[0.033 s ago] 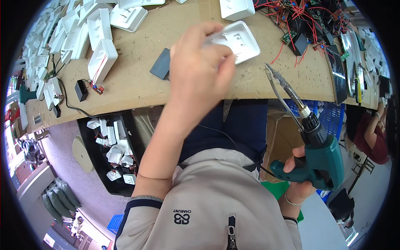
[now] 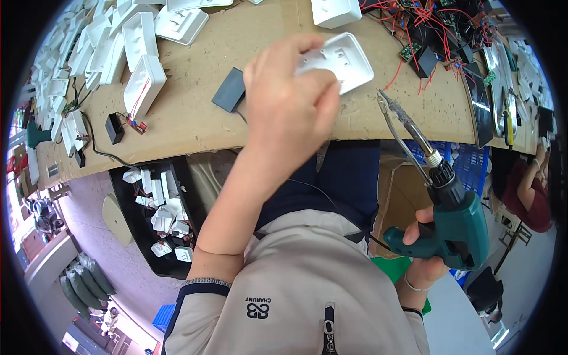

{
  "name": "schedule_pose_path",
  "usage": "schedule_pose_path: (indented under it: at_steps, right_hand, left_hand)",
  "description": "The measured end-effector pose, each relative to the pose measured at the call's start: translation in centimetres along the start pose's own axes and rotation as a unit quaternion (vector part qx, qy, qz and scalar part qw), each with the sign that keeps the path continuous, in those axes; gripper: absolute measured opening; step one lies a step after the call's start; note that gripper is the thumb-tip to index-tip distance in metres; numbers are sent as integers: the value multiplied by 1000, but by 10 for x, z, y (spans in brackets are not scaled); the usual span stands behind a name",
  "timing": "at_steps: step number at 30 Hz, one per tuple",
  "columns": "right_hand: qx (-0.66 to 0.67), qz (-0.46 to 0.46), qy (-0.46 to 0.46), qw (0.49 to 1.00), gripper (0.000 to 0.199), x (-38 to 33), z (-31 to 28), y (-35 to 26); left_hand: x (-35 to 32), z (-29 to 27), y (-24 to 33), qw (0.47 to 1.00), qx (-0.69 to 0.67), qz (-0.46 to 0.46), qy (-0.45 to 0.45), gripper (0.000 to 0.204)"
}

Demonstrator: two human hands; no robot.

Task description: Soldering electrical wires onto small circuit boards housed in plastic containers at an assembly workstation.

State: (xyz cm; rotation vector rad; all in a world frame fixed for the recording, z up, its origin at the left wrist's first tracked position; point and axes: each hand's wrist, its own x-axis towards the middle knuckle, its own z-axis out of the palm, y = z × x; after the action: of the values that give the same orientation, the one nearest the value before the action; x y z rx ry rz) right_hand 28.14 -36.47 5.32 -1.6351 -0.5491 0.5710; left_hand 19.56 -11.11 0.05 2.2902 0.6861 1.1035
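Note:
My left hand (image 2: 290, 97) is closed on the near-left side of a white plastic housing (image 2: 350, 66), a shallow open shell with small posts inside. Its fingers partly cover the shell, which is over the cardboard-topped bench. In my right hand (image 2: 423, 228) is a green pistol-grip soldering gun (image 2: 464, 231), its fingers wrapped round the handle. The tip and the thin curved tube beside it point up toward the bench, a little right of the housing and apart from it. A dark grey block (image 2: 229, 90) lies just left of my left hand.
White housings (image 2: 145, 86) are heaped at the far left; another white shell (image 2: 336, 12) sits behind. Circuit boards with red wires (image 2: 423, 35) pile up at the far right. A black box with a small board (image 2: 115, 128) lies left. Below the bench edge stands a black crate (image 2: 139, 236) of white parts.
My left hand and the white housing have shifted slightly to the right. The soldering gun in my right hand stays almost in place.

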Motion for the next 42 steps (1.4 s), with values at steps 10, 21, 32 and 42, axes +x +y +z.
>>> schedule_pose_path:
  at_steps: [10, 21, 32, 42]
  right_hand:
    - [29, 9, -32, 999, 85, 5, -14, 7]
    - [25, 21, -72, 997, 84, 20, -19, 7]
    - [463, 93, -248, 846, 93, 76, 5, 45]
    - [425, 59, -171, 887, 95, 102, 76, 43]
  left_hand:
    - [-10, 21, 6, 996, 71, 58, 12, 9]
    - [-6, 20, 13, 995, 92, 45, 4, 8]
    - [-38, -8, 6, 990, -111, 80, 28, 19]
    - [-42, -1, 17, 990, -90, 62, 85, 15]
